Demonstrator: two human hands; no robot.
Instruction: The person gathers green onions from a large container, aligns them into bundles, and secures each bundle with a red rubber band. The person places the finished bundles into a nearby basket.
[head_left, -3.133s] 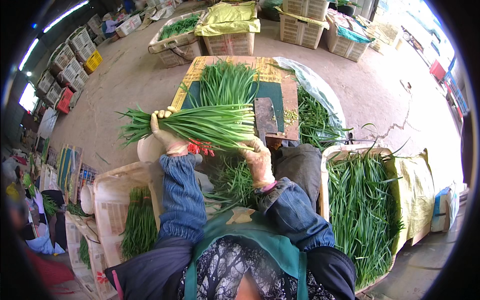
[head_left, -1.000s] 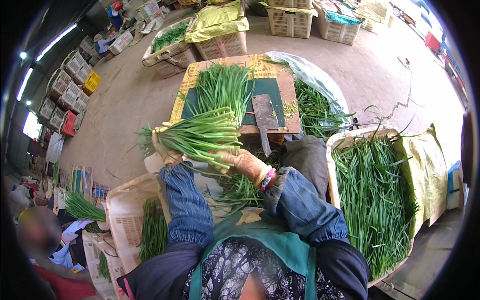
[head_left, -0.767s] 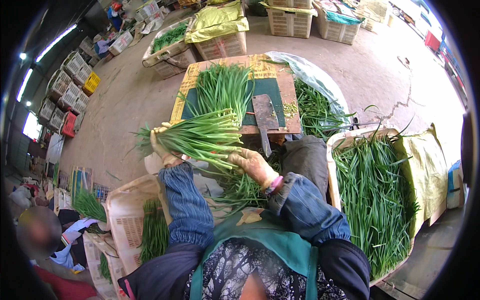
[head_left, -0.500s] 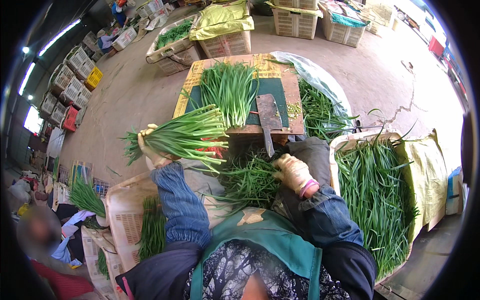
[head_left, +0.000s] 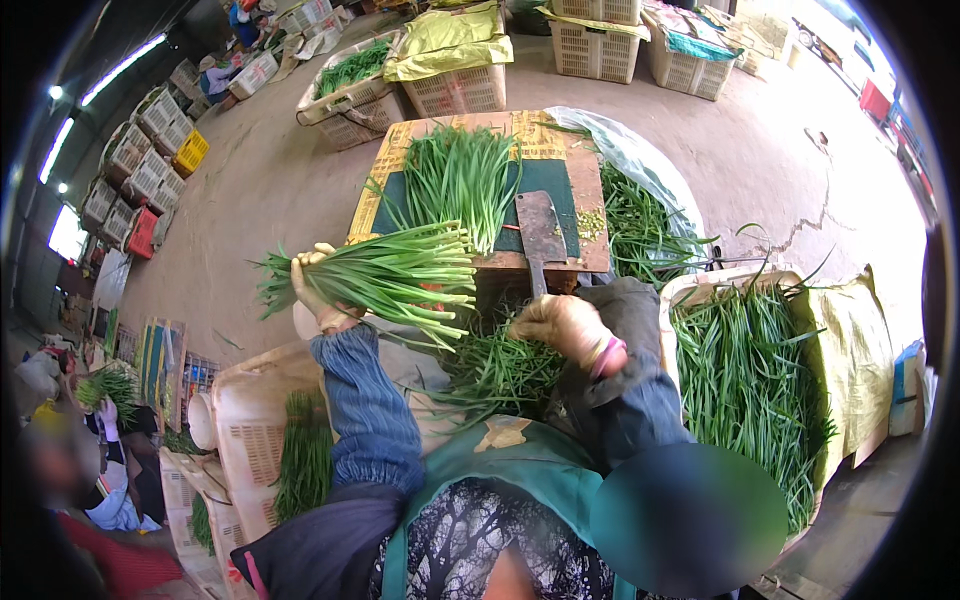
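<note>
Chive bundle (head_left: 385,278) in left hand (head_left: 318,297)

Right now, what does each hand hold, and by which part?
Left hand grips the bunch of greens near its leafy end. Right hand closes on the cleaver handle.

Green-and-white bundle of long chives (head_left: 385,275); dark green mat (head_left: 545,185) beneath it on the tan wooden chopping board (head_left: 590,215); grey steel cleaver (head_left: 541,232).

A cleaver (head_left: 541,232) lies on the chopping board (head_left: 560,170), right of loose chives (head_left: 462,180).
</note>
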